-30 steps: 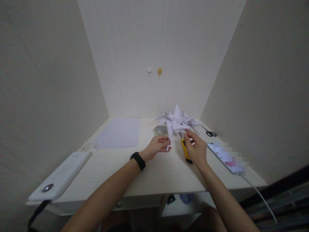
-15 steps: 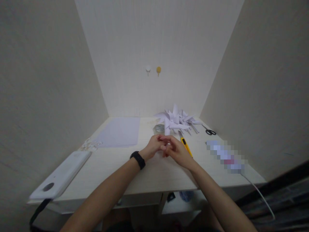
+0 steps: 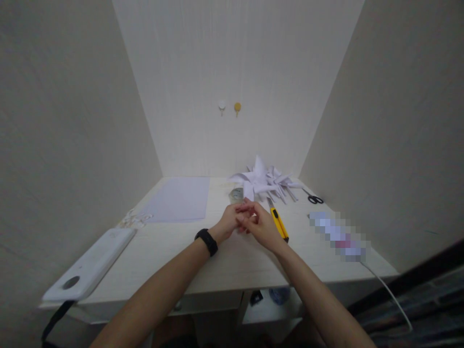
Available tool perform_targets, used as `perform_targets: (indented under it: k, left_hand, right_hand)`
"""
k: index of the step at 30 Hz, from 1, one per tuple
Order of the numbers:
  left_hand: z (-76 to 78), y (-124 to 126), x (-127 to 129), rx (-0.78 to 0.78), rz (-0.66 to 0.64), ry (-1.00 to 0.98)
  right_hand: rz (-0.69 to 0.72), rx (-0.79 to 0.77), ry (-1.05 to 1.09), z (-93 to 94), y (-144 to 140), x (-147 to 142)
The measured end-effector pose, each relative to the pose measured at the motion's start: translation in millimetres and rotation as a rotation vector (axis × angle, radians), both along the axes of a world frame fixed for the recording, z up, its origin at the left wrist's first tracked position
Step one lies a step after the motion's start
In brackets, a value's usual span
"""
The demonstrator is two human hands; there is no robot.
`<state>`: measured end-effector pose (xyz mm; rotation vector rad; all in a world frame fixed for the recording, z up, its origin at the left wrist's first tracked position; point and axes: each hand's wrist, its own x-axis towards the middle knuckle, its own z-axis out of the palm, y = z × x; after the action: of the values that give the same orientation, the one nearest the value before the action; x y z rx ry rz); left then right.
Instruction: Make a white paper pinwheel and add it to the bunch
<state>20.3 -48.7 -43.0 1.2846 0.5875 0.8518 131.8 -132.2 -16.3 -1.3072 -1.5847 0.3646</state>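
My left hand (image 3: 231,218), with a black watch on its wrist, and my right hand (image 3: 261,226) meet above the middle of the table. Both hands have bent, closed fingers that overlap. Just beyond the fingertips stands a white paper pinwheel (image 3: 255,180), which shifts along with the hands. The grip itself, and any stick inside it, is hidden by the fingers. Right of my right hand lies a yellow utility knife (image 3: 278,224), blade out. A roll of clear tape (image 3: 236,195) rests behind my left hand.
More paper pinwheels (image 3: 281,180) are piled at the back right, near black-handled scissors (image 3: 314,198). White paper sheets (image 3: 177,198) lie back left, beside small pale scraps (image 3: 136,218). A white device (image 3: 92,263) sits front left; a blurred item with a cable (image 3: 337,237) lies right.
The front pinwheel has shifted slightly left and turned a little. My right hand has moved slightly left, its fingers changing position against my left hand. More of the utility knife's handle shows.
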Motion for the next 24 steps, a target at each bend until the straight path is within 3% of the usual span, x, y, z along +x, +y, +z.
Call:
perform_targets:
  k: [3,7,11,14,18,22,24]
  left_hand:
    - [-1.4,3,-1,0.027,0.004,-0.003]
    - [2.7,4,-3,0.000,-0.020,0.003]
    - [5.1,3,-3,-0.043,-0.068,0.013]
    - [4.2,3,-2,-0.060,-0.069,0.022]
    - [3.2,2,-2,-0.035,-0.045,0.014]
    - [2.4,-1,-2,0.064,-0.078,0.014]
    - [2.2,-1,-2,0.073,-0.085,0.006]
  right_hand:
    - [0.083,0.022,0.121,1.7,4,2]
    - [-0.026,0.048,0.248,3.8,5,25]
    - [-0.313,0.220,0.009,4.4,5,48]
    - [-0.371,0.175,-0.161,3.4,7,52]
    - [-0.139,-0.010,-0.063,1.0,5,38]
    - [0.284,-0.099,0.137,2.3,-2,18]
    - [0.426,-0.167,0.243,2.8,-3,17]
